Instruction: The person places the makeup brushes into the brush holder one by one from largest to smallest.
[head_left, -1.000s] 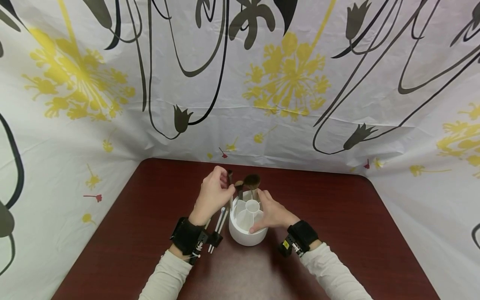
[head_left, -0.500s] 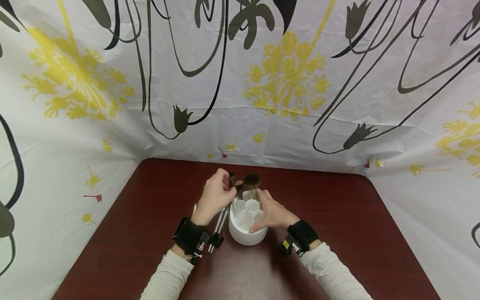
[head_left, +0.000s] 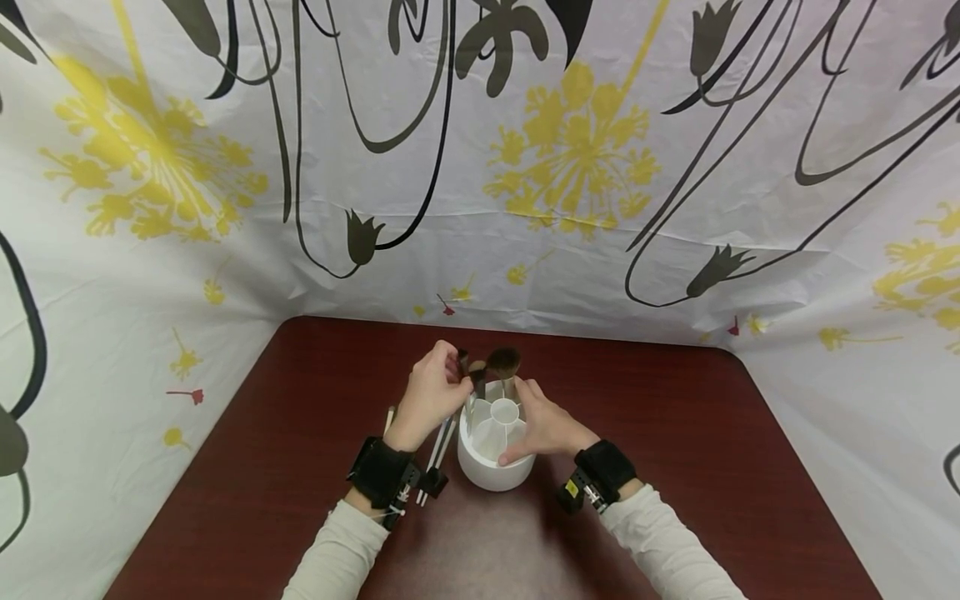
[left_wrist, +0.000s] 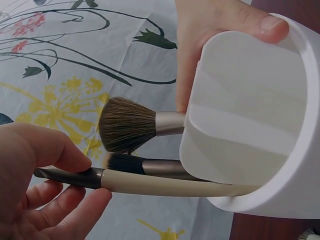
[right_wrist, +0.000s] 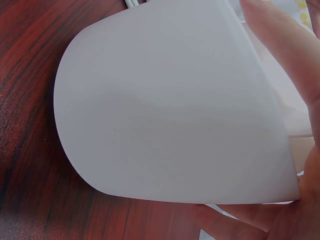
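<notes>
A white round holder [head_left: 491,475] with divided compartments stands on the table. My right hand [head_left: 551,423] grips its rim, thumb over the near side and fingers round the far side. My left hand [left_wrist: 50,175] pinches a makeup brush [left_wrist: 165,184] by the dark ferrule near its bristle end; the beige handle reaches down into a compartment at the left. Two other brushes stand in the holder: a large fluffy brush [left_wrist: 129,125] and a smaller dark-bristled brush [left_wrist: 127,164], just beside the held one. The left fingers cover the held brush's bristles in the left wrist view.
More brushes with pale handles [head_left: 442,446] lie on the dark red-brown table [head_left: 645,517] left of the holder, partly hidden under the left wrist. A patterned white cloth [head_left: 435,183] hangs behind and beside the table.
My left hand has shifted slightly right and nearer, and the held brush has sunk a little into the holder. The right hand and holder have not moved.
</notes>
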